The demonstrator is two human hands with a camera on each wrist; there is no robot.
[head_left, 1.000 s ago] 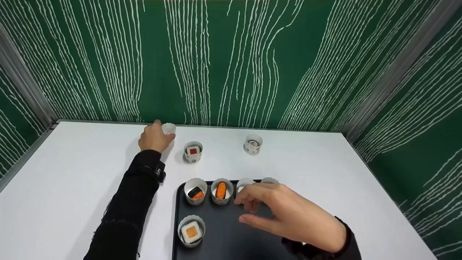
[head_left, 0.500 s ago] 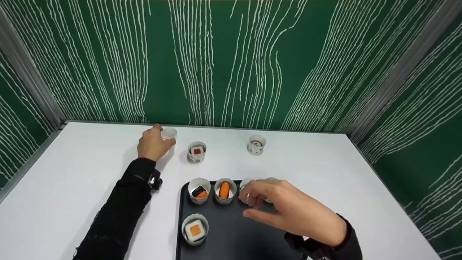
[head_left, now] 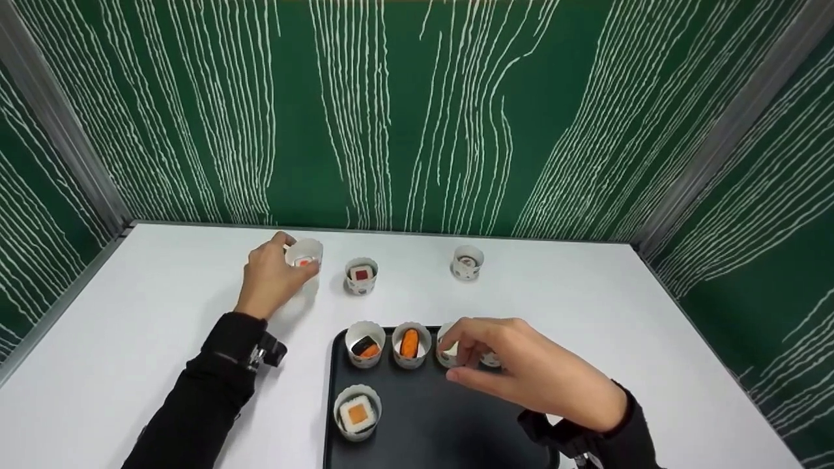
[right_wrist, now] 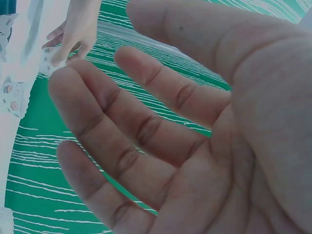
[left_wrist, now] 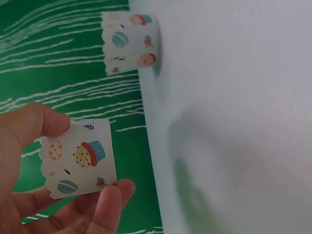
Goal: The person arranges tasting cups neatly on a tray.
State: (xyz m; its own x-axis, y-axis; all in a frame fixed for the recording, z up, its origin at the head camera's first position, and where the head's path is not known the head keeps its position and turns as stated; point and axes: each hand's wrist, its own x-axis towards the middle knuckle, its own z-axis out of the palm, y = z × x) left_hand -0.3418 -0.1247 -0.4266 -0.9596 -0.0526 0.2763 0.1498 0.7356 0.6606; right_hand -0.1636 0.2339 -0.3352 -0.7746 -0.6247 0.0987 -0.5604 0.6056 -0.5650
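Near the far left of the white table, my left hand (head_left: 270,277) pinches a paper baking cup (left_wrist: 80,158) printed with cupcakes, thumb on one side and fingers on the other. Inside that cup, in the head view, shows a white sushi piece with a red-orange centre (head_left: 303,261). The cup looks raised off the table, with a shadow below. My right hand (head_left: 531,368) hovers over the black tray (head_left: 443,417), its fingers loosely bent and nothing in them. It partly hides two cups in the tray's back row; their contents are hard to see.
On the tray stand cups with a black-and-orange sushi (head_left: 366,347), an orange-topped sushi (head_left: 409,343) and an orange-centred square roll (head_left: 358,413). Behind it are a cup with a red-centred piece (head_left: 361,275) and another cup (head_left: 467,263). A green wall (head_left: 404,117) borders the table.
My left hand has drawn back from the wall towards me, bringing the paper cup along and lifting it. The right hand keeps hovering above the tray. The head view has shifted slightly.
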